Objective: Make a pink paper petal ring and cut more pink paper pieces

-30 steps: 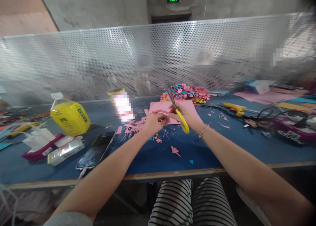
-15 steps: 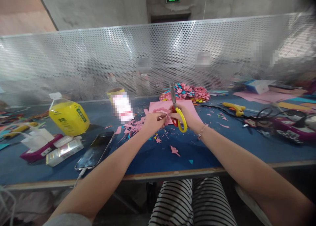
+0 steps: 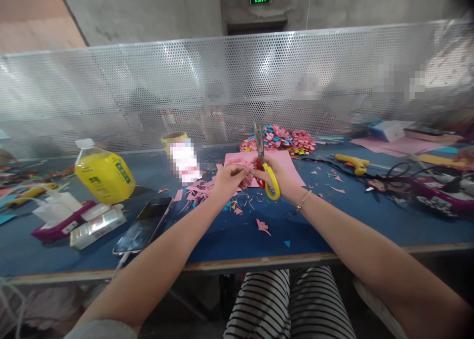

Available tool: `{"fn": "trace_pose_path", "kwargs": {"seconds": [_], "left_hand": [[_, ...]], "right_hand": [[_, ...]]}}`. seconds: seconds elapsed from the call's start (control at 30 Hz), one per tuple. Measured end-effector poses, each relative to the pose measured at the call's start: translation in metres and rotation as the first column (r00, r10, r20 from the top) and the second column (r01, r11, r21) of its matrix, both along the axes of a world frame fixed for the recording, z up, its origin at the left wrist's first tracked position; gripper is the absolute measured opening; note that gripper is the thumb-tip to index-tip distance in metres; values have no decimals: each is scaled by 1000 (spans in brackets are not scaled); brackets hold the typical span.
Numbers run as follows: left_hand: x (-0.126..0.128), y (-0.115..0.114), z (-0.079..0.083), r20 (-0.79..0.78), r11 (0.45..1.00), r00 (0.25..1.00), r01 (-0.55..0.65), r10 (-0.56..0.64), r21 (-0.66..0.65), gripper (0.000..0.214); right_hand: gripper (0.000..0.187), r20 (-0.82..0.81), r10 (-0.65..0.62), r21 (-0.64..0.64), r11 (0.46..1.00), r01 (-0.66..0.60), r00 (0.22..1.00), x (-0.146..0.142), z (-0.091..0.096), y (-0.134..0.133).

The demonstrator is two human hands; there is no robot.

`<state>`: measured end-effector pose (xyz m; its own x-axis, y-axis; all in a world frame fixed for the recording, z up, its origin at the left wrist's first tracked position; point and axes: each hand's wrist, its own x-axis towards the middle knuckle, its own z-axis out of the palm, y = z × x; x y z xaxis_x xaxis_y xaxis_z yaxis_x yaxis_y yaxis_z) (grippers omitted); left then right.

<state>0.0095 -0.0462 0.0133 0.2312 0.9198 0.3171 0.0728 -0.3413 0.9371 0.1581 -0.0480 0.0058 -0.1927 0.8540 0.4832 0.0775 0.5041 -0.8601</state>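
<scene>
My left hand (image 3: pixel 234 176) is closed, its fingertips pinching a small cut piece of pink paper (image 3: pixel 242 163). My right hand (image 3: pixel 277 173) holds a pair of scissors (image 3: pixel 273 182) with yellow and red handles, blades pointing up and away from me. The fingertips of both hands meet at the pink piece, which they partly hide. Beneath and behind the hands lies a pink paper sheet (image 3: pixel 289 165). Pink paper scraps (image 3: pixel 198 193) are heaped left of my left hand. Behind the sheet rests a pile of pink and blue paper flowers (image 3: pixel 277 137).
On the left are a bottle of yellow liquid (image 3: pixel 105 176), a phone (image 3: pixel 143 225) on a cable and a small box (image 3: pixel 98 226). A tape roll (image 3: pixel 174 137) stands further back. To the right lie a yellow glue gun (image 3: pixel 353 164) and cables. A perforated metal screen (image 3: pixel 237 82) borders the table's far side.
The fingers of my left hand have shifted slightly around the pink piece, closer to my right fingertips. The scissors stay in my right hand, nearly in the same place.
</scene>
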Motion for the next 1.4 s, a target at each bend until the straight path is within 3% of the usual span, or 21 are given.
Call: {"fn": "trace_pose_path", "kwargs": {"seconds": [0.23, 0.37, 0.53, 0.73, 1.4], "left_hand": [[1, -2, 0, 37, 999, 999, -3, 5, -35, 12], [0, 4, -1, 155, 995, 987, -33, 46, -90, 16], [-4, 9, 2, 338, 981, 932, -71, 131, -182, 12], [-6, 7, 7, 413, 974, 893, -100, 178, -203, 7], [-3, 4, 8, 337, 980, 930, -93, 149, -174, 6]], "right_hand": [[33, 71, -21, 44, 999, 18, 997, 2, 3, -1], [36, 167, -81, 122, 991, 61, 983, 7, 0, 4], [29, 424, -257, 175, 964, 200, 869, 16, -6, 11], [22, 586, -189, 160, 980, 116, 788, 18, -6, 11], [15, 639, -225, 174, 974, 147, 735, 7, 4, -1]]}}
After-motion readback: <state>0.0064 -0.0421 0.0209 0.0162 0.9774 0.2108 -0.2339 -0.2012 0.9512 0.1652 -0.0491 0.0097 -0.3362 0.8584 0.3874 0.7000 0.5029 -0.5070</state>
